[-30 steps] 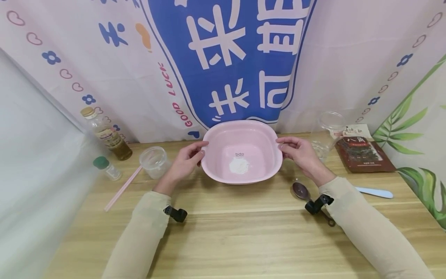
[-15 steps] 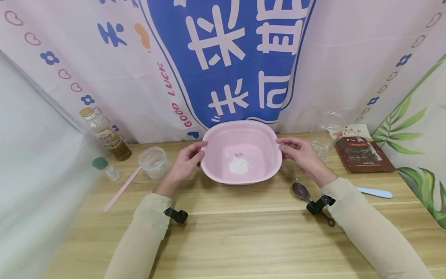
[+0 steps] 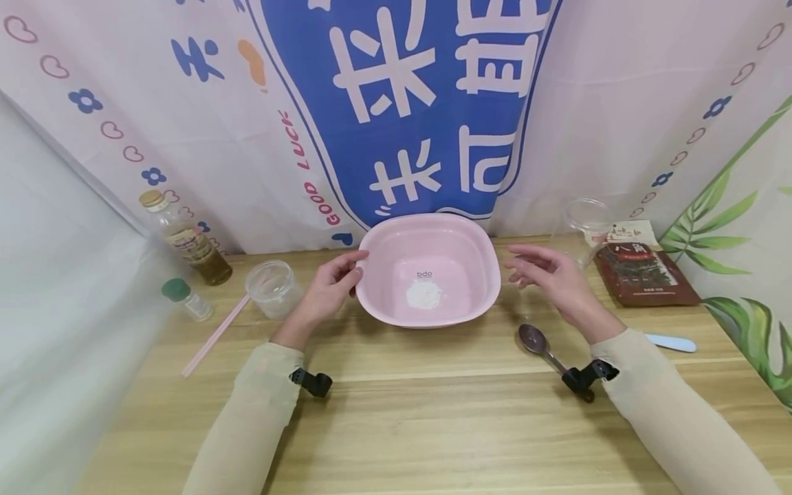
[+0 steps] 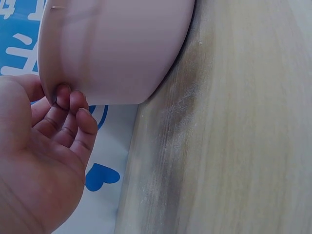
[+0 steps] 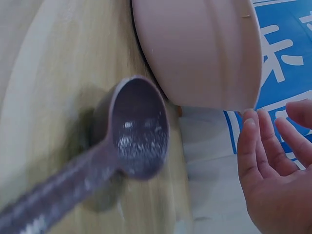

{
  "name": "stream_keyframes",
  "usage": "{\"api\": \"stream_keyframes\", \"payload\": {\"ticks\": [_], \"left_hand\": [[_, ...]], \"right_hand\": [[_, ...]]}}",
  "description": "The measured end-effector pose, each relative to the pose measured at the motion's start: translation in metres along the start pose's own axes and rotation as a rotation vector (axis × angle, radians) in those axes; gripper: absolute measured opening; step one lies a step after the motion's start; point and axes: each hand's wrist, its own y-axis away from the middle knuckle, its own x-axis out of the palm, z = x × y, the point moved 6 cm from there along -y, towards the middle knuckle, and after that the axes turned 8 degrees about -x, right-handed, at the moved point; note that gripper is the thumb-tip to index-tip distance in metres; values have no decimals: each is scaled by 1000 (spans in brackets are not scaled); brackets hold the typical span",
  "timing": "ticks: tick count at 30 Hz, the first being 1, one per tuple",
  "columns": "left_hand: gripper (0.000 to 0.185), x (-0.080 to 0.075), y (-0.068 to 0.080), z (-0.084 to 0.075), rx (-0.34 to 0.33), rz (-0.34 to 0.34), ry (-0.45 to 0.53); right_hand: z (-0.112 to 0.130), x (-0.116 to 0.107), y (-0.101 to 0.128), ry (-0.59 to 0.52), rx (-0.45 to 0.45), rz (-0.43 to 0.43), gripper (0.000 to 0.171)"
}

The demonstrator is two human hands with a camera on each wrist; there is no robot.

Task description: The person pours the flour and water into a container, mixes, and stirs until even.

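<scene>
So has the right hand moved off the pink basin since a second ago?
Yes. The right hand has let go of the pink basin and drifted right, toward the clear cup; the basin itself has stayed put, and the left hand still touches its rim.

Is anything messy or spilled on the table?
Nothing is spilled. The white powder sits inside the pink basin. The spoon lying on the table has white specks left in its bowl, and that is the only mess.

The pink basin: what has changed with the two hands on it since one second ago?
The right hand let go of the pink basin and drew away to the right, fingers open. The left hand still holds the rim. The basin, white powder and spoon stayed put.
</scene>
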Motion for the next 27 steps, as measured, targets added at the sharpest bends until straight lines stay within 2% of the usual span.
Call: {"api": "stream_keyframes", "payload": {"ticks": [3, 7, 13, 16, 23, 27], "left_hand": [[41, 0, 0, -1, -1, 0, 2], [41, -1, 1, -2, -5, 3, -3], [42, 0, 2, 0, -18, 8, -10], [42, 1, 2, 1, -24, 9, -17], [43, 1, 3, 1, -35, 11, -31], [43, -1, 1, 1, -36, 13, -44]], "right_hand": [[5, -5, 5, 39, -49, -3, 39], [12, -14, 15, 151, -102, -2, 33], [20, -29, 31, 312, -95, 1, 34], [19, -38, 39, 348, -87, -14, 34], [13, -60, 56, 342, -106, -66, 33], [9, -75, 62, 367, -77, -111, 33]]}}
